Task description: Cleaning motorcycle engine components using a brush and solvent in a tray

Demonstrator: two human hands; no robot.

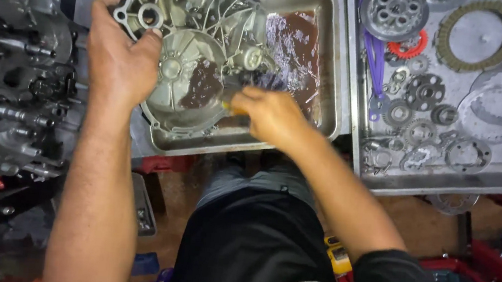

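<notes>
Engine cover (194, 60) sits in tray (328, 56), left grip (120, 52) clasping its edge, right grip (272, 115) closed on brush (251, 82).

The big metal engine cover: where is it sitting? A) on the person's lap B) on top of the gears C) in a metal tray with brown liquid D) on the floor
C: the engine cover rests in the metal tray, brown liquid pooled beside it, left hand gripping its edge.

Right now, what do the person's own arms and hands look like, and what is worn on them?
Both arms are bare from wrist to above the elbow. The left hand and right hand wear no gloves, rings or watch. A black short sleeve shows at the right upper arm.
</notes>
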